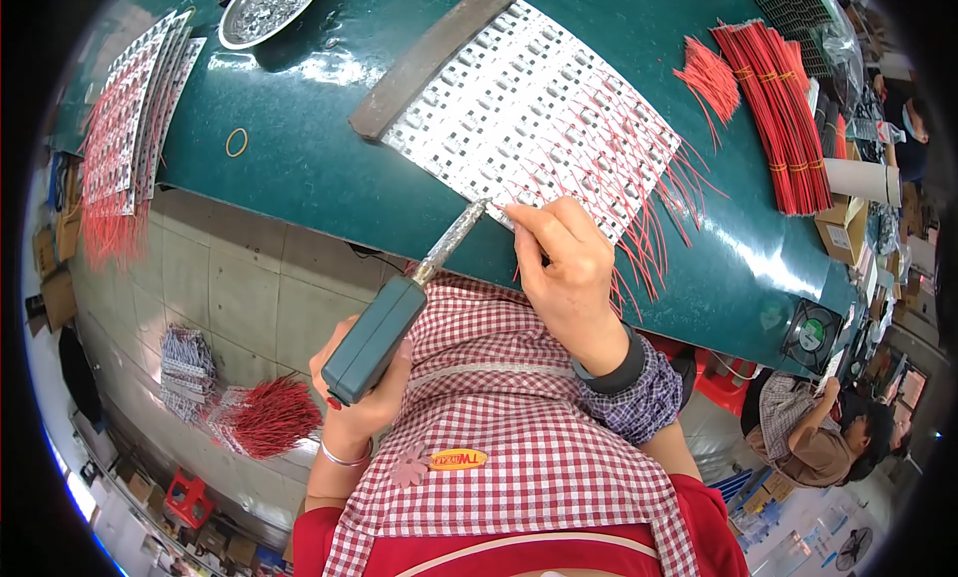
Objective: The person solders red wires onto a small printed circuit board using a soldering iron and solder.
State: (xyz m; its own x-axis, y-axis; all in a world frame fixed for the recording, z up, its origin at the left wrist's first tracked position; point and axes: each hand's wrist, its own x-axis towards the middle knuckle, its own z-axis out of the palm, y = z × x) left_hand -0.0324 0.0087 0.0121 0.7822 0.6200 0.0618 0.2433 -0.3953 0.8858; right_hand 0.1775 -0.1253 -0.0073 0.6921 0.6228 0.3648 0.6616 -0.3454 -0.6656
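My left hand is closed around the green, boxy handle of a soldering iron. Its metal shaft slants up to the right, and the tip meets the near edge of a white circuit board panel. Right beside that tip, my right hand pinches a thin red wire, mostly hidden by the fingers. Rows of small components cover the panel. Many red wires stick out from its right part and hang past its edge. A dark bar lies along the panel's far left edge.
On the green table are a metal dish, a rubber band, wired panels at left, and bundled red wires at right. A small fan stands at the right edge. Another person sits at lower right.
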